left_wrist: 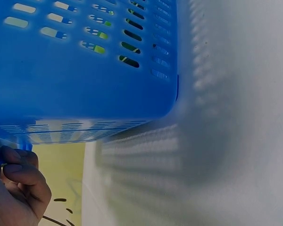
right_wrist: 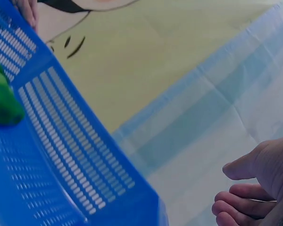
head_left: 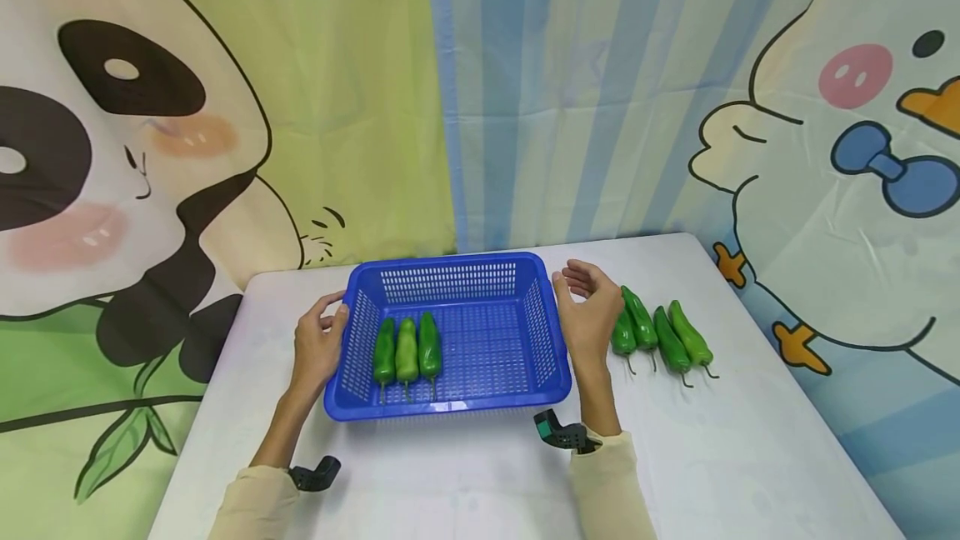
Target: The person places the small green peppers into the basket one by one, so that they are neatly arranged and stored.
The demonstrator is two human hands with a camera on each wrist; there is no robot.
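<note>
A blue plastic basket (head_left: pixel 480 348) with slotted walls is held at its left rim by my left hand (head_left: pixel 318 344). In the left wrist view, the fingers and thumb of the left hand (left_wrist: pixel 23 181) pinch that rim. Three green peppers (head_left: pixel 407 352) lie side by side in the left half of the basket. My right hand (head_left: pixel 588 311) is beside the basket's right rim, fingers loosely bent. From the right wrist view, a gap separates the right hand (right_wrist: pixel 250 188) from the basket (right_wrist: pixel 108 160), and nothing is in its grasp.
Several more green peppers (head_left: pixel 671 340) lie on the white tabletop (head_left: pixel 720 457) to the right of my right hand. Behind the table hangs a cartoon-printed curtain (head_left: pixel 360 107). In the left wrist view, the basket casts a slotted shadow on the white surface (left_wrist: pixel 245 141).
</note>
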